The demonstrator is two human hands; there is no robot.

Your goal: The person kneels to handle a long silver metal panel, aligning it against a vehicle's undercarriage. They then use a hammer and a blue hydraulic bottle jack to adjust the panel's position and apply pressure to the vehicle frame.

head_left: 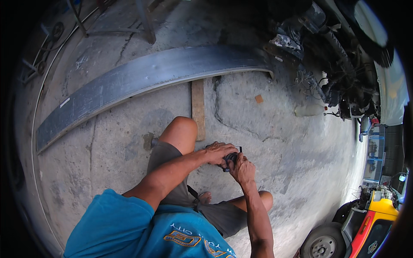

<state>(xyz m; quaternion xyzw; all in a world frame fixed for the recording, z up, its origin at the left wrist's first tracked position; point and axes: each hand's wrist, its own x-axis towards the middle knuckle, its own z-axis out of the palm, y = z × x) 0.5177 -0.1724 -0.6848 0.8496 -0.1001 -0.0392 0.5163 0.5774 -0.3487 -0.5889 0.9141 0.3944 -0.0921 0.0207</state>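
Note:
I am squatting on a concrete floor, both hands together out in front of me. Between them is a small dark round object [231,158] with short black parts sticking out; my fingers cover much of it, so its kind is unclear. My left hand [219,152] grips it from the left, fingers bent over its upper side. From the right, my right hand [243,170] closes on its other side. Just beyond my hands, a wooden plank [198,105] runs away from me to a long grey metal beam [142,75], which lies across the floor.
A clear plastic bottle [309,110] and a small brown scrap [258,99] lie on the floor to the right. Dark machine parts [340,73] crowd the far right. At lower right stands a yellow and red vehicle [372,223]. A metal frame [144,21] stands at the far left.

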